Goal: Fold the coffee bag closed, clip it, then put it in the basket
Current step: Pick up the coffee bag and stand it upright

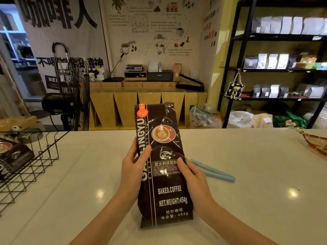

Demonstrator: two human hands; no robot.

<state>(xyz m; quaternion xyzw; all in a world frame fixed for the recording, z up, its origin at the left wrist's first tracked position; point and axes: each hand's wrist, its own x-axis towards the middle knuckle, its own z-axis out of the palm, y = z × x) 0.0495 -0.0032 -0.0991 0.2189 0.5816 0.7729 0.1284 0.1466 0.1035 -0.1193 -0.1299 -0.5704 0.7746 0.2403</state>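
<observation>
A tall dark-brown coffee bag [164, 191] with white lettering stands upright on the white counter, its top edge straight and unfolded. My left hand [132, 167] grips its left side at mid-height, thumb on the front. My right hand [192, 175] grips the right side, thumb pressed on the label. A light-blue sealing clip [215, 171] lies on the counter just right of the bag, behind my right hand. The black wire basket [35, 156] sits at the left edge of the counter.
Another dark coffee bag [12, 156] lies inside the basket. A patterned tray edge [315, 144] shows at the far right. Beyond the counter stand a floor fan [74, 96], a wooden cabinet and black shelving with bags.
</observation>
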